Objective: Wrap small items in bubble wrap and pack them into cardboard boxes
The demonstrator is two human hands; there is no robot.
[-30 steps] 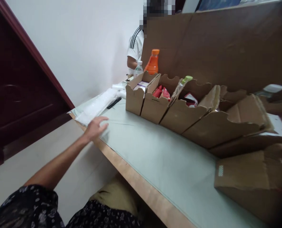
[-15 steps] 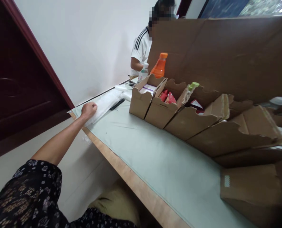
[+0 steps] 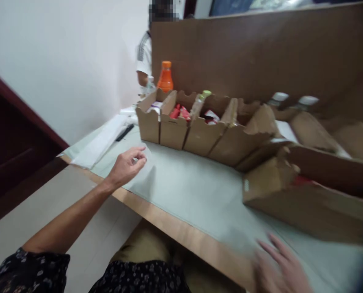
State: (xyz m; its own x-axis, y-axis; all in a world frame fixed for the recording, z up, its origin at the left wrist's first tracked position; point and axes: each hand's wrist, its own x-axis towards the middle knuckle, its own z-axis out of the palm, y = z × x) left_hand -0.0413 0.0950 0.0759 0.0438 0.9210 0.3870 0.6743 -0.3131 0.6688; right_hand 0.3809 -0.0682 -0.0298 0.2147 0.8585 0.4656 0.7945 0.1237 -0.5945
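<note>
My left hand [image 3: 128,163] is raised over the near left part of the table, thumb and fingertips brought together. A thin see-through plastic bag [image 3: 148,156] shows faintly at the fingertips, its outline hard to make out. Behind that hand lies a flat stack of clear plastic bags [image 3: 100,140], with a black-handled tool [image 3: 125,133] beside it. My right hand [image 3: 280,264] is at the table's near edge, lower right, blurred, fingers stretched out and apart with nothing seen in them.
A row of cardboard bins [image 3: 173,132] holds red packets [image 3: 180,112] and other goods. Another cardboard box [image 3: 306,207] stands at the right. An orange bottle [image 3: 165,77] is behind the bins, near a tall cardboard panel [image 3: 245,53] and a person in a white sleeve [image 3: 144,55].
My left hand has lifted off the bag stack and moved right, with a clear bag at its fingertips. My right hand has come into view. The view has turned right.
</note>
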